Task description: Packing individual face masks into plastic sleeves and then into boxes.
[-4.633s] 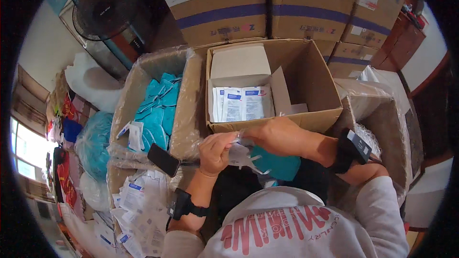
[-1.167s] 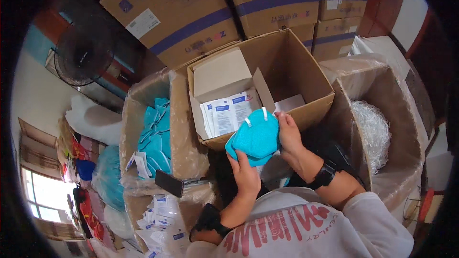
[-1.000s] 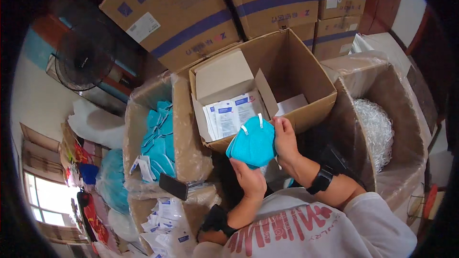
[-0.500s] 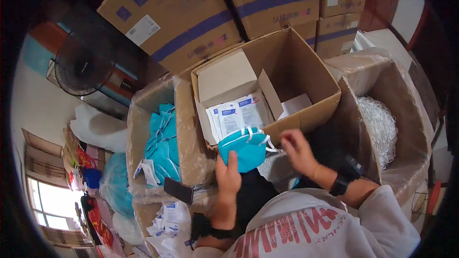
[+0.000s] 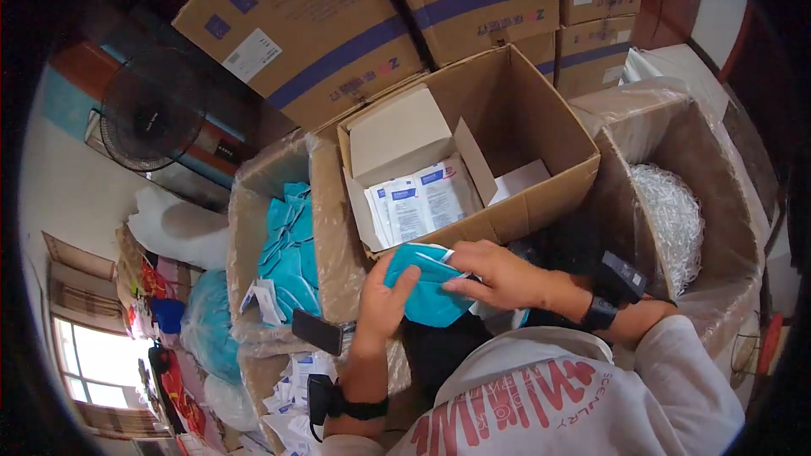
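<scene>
Beneath a stack of tall brown cartons [image 5: 304, 42] banded in purple, a person works amid open boxes. The middle carton [image 5: 541, 207] holds a pale inner box [image 5: 397, 135], its lid raised, with white packets [image 5: 422, 203] standing in a row. To its right, a plastic-lined carton [image 5: 718, 194] contains a heap of white strands [image 5: 672, 219]; to its left, another lined carton [image 5: 342, 236] bears loose teal pieces [image 5: 287, 262]. A lower-left carton [image 5: 395, 371] holds more packets.

The right forearm slants in from the side, its hand [image 5: 507, 274] palm down, thumb and fingers pinching the upper right edge of a teal mask [image 5: 431, 300]. The left hand [image 5: 382, 304], forearm nearly upright, grips the mask's left side, thumb across its front. The mask sits just before the middle carton, above the lap. A dark phone [image 5: 318, 333] rests near the left wrist.
</scene>
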Demonstrator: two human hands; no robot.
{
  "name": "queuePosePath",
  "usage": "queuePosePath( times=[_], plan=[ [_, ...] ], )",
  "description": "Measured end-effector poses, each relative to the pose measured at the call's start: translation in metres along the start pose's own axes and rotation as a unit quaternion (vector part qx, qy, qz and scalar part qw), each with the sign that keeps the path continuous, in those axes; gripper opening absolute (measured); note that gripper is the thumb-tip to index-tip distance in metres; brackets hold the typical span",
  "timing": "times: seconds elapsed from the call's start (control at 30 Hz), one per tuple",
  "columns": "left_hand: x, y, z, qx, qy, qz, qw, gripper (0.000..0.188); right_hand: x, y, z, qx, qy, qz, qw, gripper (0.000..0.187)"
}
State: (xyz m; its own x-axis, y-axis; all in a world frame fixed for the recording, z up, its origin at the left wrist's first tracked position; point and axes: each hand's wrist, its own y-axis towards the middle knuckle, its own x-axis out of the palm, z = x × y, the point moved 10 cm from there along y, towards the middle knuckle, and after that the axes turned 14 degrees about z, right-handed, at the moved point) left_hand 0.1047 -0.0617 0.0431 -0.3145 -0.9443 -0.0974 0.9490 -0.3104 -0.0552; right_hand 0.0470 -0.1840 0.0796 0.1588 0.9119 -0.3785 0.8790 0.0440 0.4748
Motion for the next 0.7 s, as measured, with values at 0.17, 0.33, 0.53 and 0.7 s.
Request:
queuePosePath(
  times=[0.17, 0.33, 0.53, 0.7],
  plan=[
    [0.008, 0.0, 0.033, 0.064, 0.136, 0.042, 0.988, 0.032, -0.004, -0.009, 0.008, 0.066, -0.013, 0.122, 0.99, 0.02],
    [0.01, -0.001, 0.022, 0.046, 0.145, -0.006, 0.988, 0.034, -0.011, -0.014, 0.008, 0.056, 0.014, 0.166, 0.984, 0.019],
    [0.017, -0.008, 0.024, 0.029, 0.144, -0.047, 0.988, 0.031, -0.022, -0.02, -0.001, 0.0, 0.005, 0.214, 0.977, 0.02],
    [0.016, -0.01, 0.029, 0.027, 0.149, -0.066, 0.986, 0.03, -0.034, -0.014, -0.025, -0.074, -0.085, 0.213, 0.971, 0.022]
  ],
)
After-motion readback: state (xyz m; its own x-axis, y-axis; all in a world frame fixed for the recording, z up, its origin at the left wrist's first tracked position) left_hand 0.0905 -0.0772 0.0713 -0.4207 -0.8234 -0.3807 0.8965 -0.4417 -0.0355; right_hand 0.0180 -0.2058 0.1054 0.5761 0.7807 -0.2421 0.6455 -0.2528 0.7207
